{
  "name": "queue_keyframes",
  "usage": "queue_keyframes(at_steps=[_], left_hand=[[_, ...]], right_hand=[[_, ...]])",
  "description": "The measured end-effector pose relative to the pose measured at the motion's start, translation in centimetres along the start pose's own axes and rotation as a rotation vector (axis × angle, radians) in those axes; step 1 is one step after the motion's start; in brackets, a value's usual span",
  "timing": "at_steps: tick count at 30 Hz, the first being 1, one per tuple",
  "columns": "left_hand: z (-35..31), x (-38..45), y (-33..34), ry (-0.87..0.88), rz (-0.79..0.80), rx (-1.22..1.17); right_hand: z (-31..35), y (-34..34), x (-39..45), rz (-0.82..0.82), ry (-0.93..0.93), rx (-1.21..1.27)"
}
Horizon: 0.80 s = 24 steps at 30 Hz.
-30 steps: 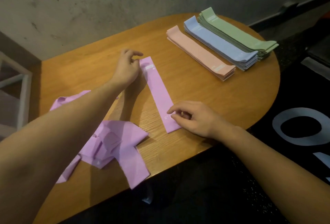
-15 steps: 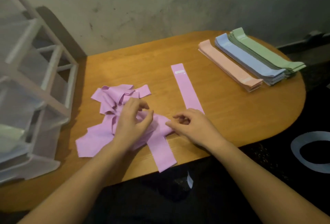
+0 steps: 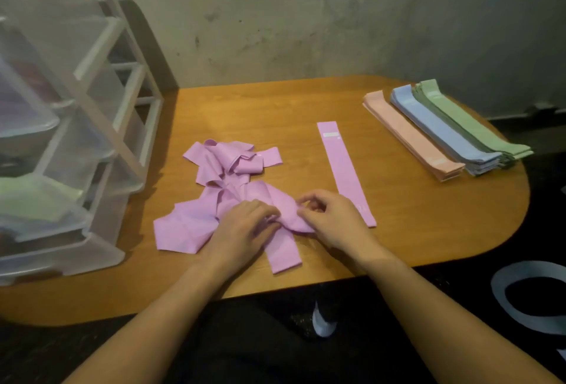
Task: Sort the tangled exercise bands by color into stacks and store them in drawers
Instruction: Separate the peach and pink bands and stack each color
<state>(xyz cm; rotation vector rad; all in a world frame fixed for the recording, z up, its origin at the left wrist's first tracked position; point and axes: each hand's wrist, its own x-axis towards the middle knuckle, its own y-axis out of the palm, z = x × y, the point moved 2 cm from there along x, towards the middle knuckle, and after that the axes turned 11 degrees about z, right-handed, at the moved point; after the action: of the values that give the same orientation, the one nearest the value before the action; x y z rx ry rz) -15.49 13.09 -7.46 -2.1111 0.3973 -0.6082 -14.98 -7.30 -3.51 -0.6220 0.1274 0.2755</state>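
A tangled heap of pink exercise bands [image 3: 220, 193] lies on the wooden table [image 3: 428, 224], left of centre. My left hand [image 3: 245, 227] rests on the heap's near side with its fingers curled into a pink band. My right hand [image 3: 330, 218] pinches the same band at its right edge. One pink band [image 3: 343, 169] lies flat and straight just right of my hands. At the table's right end sit three neat stacks: peach [image 3: 413, 138], blue [image 3: 441, 132] and green [image 3: 471, 126].
A clear plastic drawer unit [image 3: 61, 138] with a white frame stands at the table's left end; a green stack shows inside one drawer [image 3: 33, 199]. A grey concrete wall runs behind the table. The table's near edge is close to my forearms.
Both hands left the flat pink band and came onto the tangled heap. My view swung left, bringing the drawer unit into sight.
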Motion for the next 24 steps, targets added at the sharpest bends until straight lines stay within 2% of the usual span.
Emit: queue_keyframes(at_steps=[3,5,8,12,16,20,24], left_hand=[[0.2,-0.3,-0.4,-0.159,-0.092,-0.147],[0.3,-0.4,-0.6,-0.197,-0.142,-0.208],[0.0,-0.2,-0.9,-0.152,-0.189,-0.215],[-0.6,-0.3,-1.2,-0.024,-0.209,-0.149],[-0.4,-0.7,-1.4,0.053,-0.164,-0.209],[-0.2,-1.0,-1.5,0.051,-0.157,-0.286],[-0.6,-0.9,-2.1,0.013,-0.218,-0.420]], right_hand=[[0.3,-0.2,-0.3,-0.139,-0.081,0.229],[0.9,-0.5,-0.4,-0.192,-0.107,0.458],[2.1,-0.9,-0.6,-0.156,-0.075,0.842],[3.0,-1.2,-0.3,-0.158,0.043,1.070],[4.0,-1.6,-0.3,-0.170,0.124,1.404],[4.1,-1.7,0.1,-0.184,0.215,1.561],[4.4,-1.5,0.2,-0.166,0.300,1.357]])
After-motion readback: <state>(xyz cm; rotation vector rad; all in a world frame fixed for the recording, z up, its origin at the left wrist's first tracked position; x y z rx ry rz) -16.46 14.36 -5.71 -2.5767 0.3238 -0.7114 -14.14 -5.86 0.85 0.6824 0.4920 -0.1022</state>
